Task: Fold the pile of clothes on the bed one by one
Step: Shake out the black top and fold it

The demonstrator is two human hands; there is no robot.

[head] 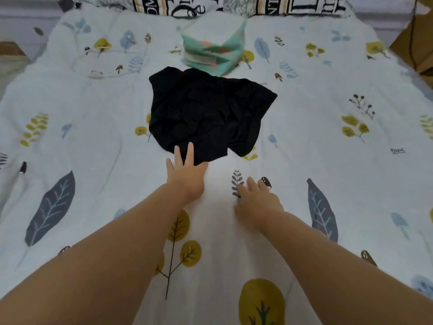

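A crumpled black garment (206, 111) lies in the middle of the bed. Behind it stands a stack of folded clothes (213, 48) in mint green with pink patches. My left hand (186, 172) reaches forward with straight fingers, and its fingertips lie on the near edge of the black garment. My right hand (256, 200) rests on the bedsheet to the right, apart from the garment, fingers relaxed and holding nothing.
The bedsheet (328, 160) is white with leaf and mushroom prints and spreads wide on every side. Pillows (210, 5) with black lettering line the head of the bed. A brown cardboard box (419, 43) sits at the far right edge.
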